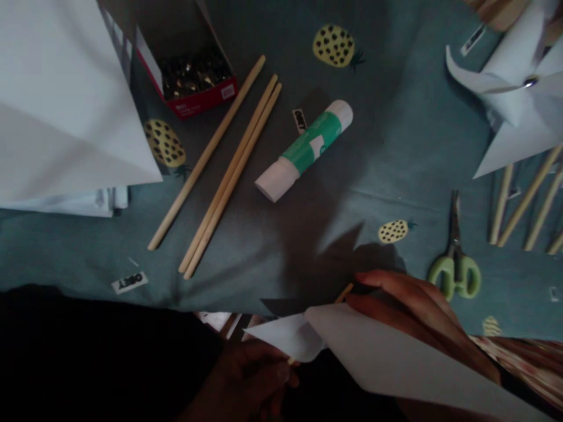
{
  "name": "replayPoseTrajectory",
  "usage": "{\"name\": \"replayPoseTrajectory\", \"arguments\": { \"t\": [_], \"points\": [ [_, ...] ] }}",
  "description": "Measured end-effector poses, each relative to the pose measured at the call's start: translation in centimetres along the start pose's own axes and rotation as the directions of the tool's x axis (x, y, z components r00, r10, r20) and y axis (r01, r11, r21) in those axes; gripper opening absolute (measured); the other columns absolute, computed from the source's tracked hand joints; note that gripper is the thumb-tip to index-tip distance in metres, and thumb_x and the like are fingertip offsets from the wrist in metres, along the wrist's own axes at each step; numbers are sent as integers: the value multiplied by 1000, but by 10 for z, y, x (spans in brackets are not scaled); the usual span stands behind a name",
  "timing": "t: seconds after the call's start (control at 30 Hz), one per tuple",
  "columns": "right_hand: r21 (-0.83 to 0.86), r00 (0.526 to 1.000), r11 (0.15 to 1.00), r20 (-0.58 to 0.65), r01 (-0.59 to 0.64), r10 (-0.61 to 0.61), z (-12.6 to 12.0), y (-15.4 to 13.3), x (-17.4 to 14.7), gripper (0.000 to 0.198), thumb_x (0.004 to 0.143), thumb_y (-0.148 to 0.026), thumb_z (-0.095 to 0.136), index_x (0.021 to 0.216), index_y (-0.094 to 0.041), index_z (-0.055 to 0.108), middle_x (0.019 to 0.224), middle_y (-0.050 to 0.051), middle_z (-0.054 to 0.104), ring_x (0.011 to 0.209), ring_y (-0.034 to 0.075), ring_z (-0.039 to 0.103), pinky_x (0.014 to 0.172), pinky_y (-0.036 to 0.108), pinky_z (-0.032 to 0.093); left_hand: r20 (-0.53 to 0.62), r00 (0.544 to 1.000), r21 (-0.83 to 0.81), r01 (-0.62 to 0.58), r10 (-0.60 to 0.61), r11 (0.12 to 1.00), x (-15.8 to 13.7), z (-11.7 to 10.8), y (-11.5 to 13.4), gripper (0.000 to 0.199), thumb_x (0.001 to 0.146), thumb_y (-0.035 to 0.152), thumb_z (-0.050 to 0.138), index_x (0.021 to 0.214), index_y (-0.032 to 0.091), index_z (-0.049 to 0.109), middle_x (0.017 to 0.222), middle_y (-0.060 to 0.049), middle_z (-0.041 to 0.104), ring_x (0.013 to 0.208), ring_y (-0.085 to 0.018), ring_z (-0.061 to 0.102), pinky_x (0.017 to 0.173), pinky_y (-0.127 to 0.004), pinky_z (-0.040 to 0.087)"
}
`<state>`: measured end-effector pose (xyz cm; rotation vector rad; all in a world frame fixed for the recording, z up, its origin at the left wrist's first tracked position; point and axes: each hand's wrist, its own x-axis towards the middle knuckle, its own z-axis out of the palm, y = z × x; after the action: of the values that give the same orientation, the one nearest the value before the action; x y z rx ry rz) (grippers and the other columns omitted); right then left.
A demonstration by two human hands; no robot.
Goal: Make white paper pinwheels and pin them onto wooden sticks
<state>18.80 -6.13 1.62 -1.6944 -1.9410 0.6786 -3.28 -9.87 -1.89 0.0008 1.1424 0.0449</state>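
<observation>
L hand (257,375) pinches stick (345,293), axis diag. up-right behind paper (373,351); R hand (416,308) grip: can't tell.

L hand (259,378) pinching thin stick (344,293), R hand (417,305) at wht paper (387,357), scissors (456,258) nr R hand

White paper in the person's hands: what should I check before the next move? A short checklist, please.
1. Thin stick showing past the paper: ok, an end pokes out near the right hand.
2. Left hand on the work: ok, its fingertips appear to pinch a stick end.
3. Right hand's grip: cannot tell, the paper hides part of it.
4. Scissors put down: ok, lying on the tablecloth.
5. Red box open: ok, metal pieces visible inside.
</observation>
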Motion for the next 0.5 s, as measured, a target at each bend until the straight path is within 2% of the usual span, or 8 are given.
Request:
{"name": "replayPoseTrajectory", "arguments": {
  "t": [0.2,0.33,0.5],
  "points": [
    [-68,999,998,54,11,-7,-3,2,-1,31,95,-30,42,111,-32,67,124,2,63,112,27,60,89,37,50,51,999,-55,9,-7,998,1,-1,-2,40,57,57,80,73,22,75,62,3,66,47,-4,44,47,-17,30],
    [-97,999,995,49,13,-9,-3,6,-3,31,95,-34,41,108,-32,69,119,3,67,110,28,62,82,36,54,48,999,-102,-1,6,995,-1,3,1,33,55,54,82,67,24,75,56,5,62,46,-4,42,46,-17,30],
    [-103,998,994,64,24,-17,-3,10,-5,28,92,-38,48,106,-31,71,112,5,70,104,28,65,79,36,55,38,999,-105,1,3,994,0,5,3,39,47,59,83,66,25,75,56,4,63,43,-4,39,44,-18,29]
  ]
}}
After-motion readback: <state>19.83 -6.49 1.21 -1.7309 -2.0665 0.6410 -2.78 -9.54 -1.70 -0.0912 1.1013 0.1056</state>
